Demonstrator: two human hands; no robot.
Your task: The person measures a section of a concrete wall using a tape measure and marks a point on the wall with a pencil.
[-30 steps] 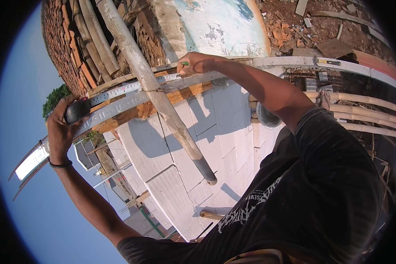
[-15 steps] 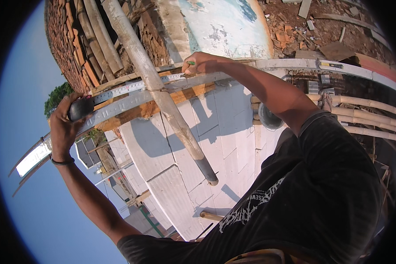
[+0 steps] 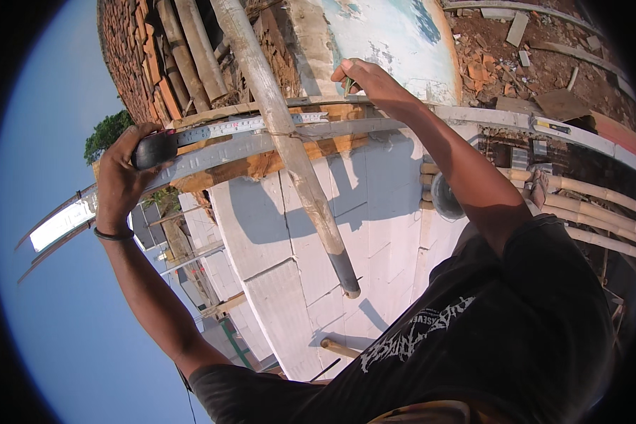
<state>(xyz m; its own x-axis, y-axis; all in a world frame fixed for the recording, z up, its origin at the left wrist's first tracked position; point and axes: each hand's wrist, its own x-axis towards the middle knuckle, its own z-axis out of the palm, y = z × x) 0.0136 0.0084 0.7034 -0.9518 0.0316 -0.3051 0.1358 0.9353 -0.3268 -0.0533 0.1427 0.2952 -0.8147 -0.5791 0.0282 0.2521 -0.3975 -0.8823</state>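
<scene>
My left hand [image 3: 120,159] grips a dark, rounded tape measure [image 3: 154,150] at the left end of a grey metal channel [image 3: 208,161]. Its white blade [image 3: 215,131] is pulled out to the right along the channel, passing behind a slanting wooden pole [image 3: 290,155]. The blade's free end lies near the channel's upper edge. Above and to the right of that end, my right hand [image 3: 371,83] is closed on a thin green pencil-like stick [image 3: 348,86], apart from the blade. Orange-brown timber [image 3: 261,166] runs just under the channel.
A pale block wall [image 3: 261,290] drops below the channel. Bamboo poles [image 3: 593,205] and a dark bucket [image 3: 445,196] are at the right. A cutter knife [image 3: 552,126] lies on the wall top. Roof tiles [image 3: 124,63] and timber poles [image 3: 198,49] stand upper left.
My right hand has lifted off the blade's end and moved up and right with the green stick. My left hand still holds the tape measure, and the whole view has shifted slightly.
</scene>
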